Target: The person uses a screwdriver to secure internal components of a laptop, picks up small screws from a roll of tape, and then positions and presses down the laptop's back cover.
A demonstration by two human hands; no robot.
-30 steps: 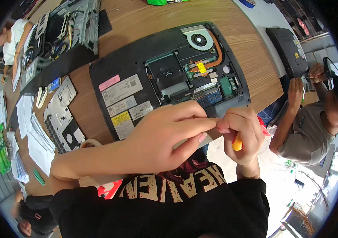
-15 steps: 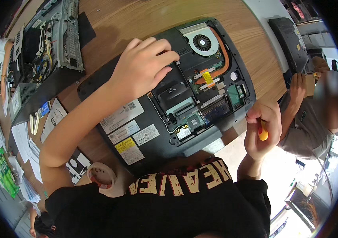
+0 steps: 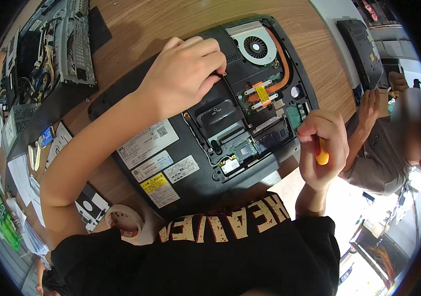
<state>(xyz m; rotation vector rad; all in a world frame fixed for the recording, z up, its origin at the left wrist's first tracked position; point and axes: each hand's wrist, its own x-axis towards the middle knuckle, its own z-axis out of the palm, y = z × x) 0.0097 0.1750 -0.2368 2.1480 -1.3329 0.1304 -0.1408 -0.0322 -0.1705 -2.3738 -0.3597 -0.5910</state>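
Four stickers on the open laptop [image 3: 191, 143] base at 8 o'clock of its middle: three white rectangles [image 3: 147, 143], one yellow [image 3: 154, 183]. Small yellow tag [image 3: 262, 93] by the copper heat pipe, 1 o'clock. Wooden table [image 3: 141, 29]; tape roll [image 3: 124, 220] at 7 o'clock, open desktop chassis [image 3: 47, 54] at 10 o'clock. Left hand [image 3: 183, 74] curled, fingertips down on the laptop's inner bay at 12 o'clock. Right hand [image 3: 321, 148] fisted around an orange-handled screwdriver [image 3: 321, 154], just off the laptop's 3 o'clock edge.

Bright, sharp centre, glare lower right
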